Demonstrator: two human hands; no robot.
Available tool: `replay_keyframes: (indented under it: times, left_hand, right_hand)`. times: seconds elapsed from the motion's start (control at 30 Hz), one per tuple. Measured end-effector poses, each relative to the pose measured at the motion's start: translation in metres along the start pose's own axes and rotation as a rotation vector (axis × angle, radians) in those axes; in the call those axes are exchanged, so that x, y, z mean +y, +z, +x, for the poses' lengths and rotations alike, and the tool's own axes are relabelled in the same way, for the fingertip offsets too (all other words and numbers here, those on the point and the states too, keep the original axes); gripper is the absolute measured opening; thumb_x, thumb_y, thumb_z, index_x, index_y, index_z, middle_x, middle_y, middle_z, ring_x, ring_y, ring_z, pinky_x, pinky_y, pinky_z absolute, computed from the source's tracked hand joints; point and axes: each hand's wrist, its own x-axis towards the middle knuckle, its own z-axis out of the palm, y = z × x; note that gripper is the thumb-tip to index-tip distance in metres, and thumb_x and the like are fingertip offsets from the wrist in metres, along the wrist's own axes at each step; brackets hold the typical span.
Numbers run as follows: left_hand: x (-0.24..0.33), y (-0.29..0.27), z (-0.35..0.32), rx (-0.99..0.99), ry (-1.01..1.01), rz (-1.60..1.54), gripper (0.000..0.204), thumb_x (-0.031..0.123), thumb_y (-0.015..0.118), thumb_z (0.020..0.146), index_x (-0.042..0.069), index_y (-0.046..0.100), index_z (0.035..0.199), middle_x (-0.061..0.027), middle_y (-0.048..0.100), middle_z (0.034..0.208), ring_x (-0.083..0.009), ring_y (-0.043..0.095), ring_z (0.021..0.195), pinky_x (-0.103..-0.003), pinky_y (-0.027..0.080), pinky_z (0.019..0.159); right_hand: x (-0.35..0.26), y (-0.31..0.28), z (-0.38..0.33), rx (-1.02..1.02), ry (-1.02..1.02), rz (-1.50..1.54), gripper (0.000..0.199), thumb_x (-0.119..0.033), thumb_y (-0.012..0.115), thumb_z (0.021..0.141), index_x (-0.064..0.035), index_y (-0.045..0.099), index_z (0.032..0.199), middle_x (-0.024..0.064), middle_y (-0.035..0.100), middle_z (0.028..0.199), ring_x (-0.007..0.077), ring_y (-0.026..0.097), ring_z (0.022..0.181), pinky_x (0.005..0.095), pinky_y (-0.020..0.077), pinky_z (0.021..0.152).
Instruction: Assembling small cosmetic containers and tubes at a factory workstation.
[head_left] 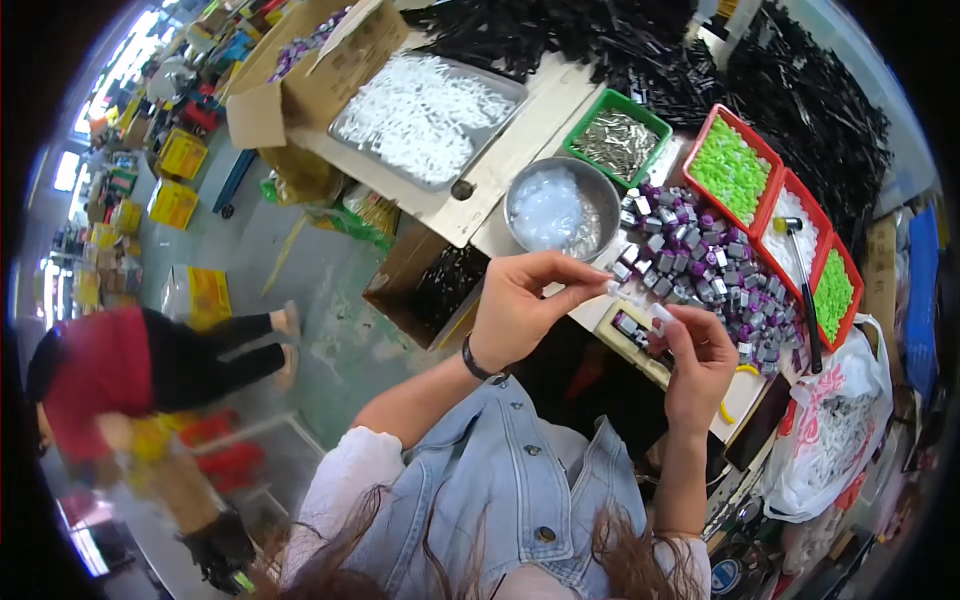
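My left hand (525,305) is raised in front of me, thumb and fingers pinched on a small clear plastic piece (610,287) at its fingertips. My right hand (700,360) is just below and to the right, fingers curled around a small white and purple part (661,320). Both hands hover over the near edge of the workbench, above a yellowish block jig (625,335) holding small parts. A heap of grey and purple plastic pieces (700,265) lies just beyond the hands. A round metal bowl (600,180) with clear parts stands behind my left hand.
Red trays with green pieces (732,168) and white pieces, a green tray of metal parts (617,140), a metal tray of white parts (425,112), black rods (640,45), cardboard boxes (310,70), a white bag (830,430). A person in red (120,370) crouches at left on the floor.
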Motion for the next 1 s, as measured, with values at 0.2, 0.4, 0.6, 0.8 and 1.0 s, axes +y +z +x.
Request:
replay_keyframes:
  times: [0.2,0.4,0.6,0.8,1.0]
  left_hand:
    - [-0.009,-0.006,-0.005,0.024,0.043,-0.008,0.013,-0.01,0.065,0.082,-0.007,0.069,0.094,-0.0144,0.071,0.096,-0.0161,0.067,0.092,-0.027,0.053,0.085]
    - [-0.029,-0.007,-0.005,-0.127,0.296,0.179,0.021,-0.009,0.07,0.076,-0.001,0.071,0.096,-0.0137,0.071,0.099,-0.0201,0.068,0.092,-0.03,0.052,0.085]
    - [-0.06,0.029,0.001,-0.255,0.423,0.442,0.026,0.008,0.08,0.068,0.007,0.062,0.086,-0.0077,0.062,0.092,-0.0251,0.06,0.091,-0.034,0.047,0.08]
    - [-0.067,0.055,0.004,-0.342,0.513,0.691,0.024,0.012,0.078,0.069,0.009,0.063,0.088,-0.0056,0.061,0.09,-0.0269,0.056,0.09,-0.038,0.043,0.082]
    - [-0.089,0.051,-0.003,-0.376,0.609,0.728,0.028,0.012,0.077,0.07,0.01,0.064,0.095,-0.0044,0.061,0.086,-0.025,0.057,0.093,-0.037,0.044,0.082]
  right_hand:
    - [0.0,0.009,0.006,-0.074,0.027,-0.057,0.016,-0.003,0.066,0.088,0.0043,0.065,0.102,0.0075,0.068,0.084,0.0116,0.065,0.071,0.0246,0.0551,0.066]
    - [0.001,0.002,0.001,-0.098,0.096,-0.101,0.018,-0.004,0.066,0.087,0.0036,0.064,0.103,0.008,0.068,0.081,0.0122,0.065,0.067,0.0244,0.0541,0.062]
    - [0.022,-0.073,-0.028,0.292,0.201,-0.138,0.008,-0.004,0.065,0.088,0.0016,0.06,0.09,0.0084,0.066,0.075,0.0133,0.064,0.06,0.025,0.0535,0.057]
    - [0.031,-0.079,-0.037,0.284,0.222,-0.206,0.009,-0.003,0.065,0.088,0.0028,0.059,0.092,0.0093,0.066,0.079,0.0139,0.065,0.063,0.0251,0.055,0.058]
    - [0.04,-0.076,-0.039,0.205,0.281,-0.207,0.011,-0.005,0.068,0.087,0.001,0.059,0.089,0.0045,0.063,0.074,0.0076,0.06,0.06,0.0197,0.0502,0.054]
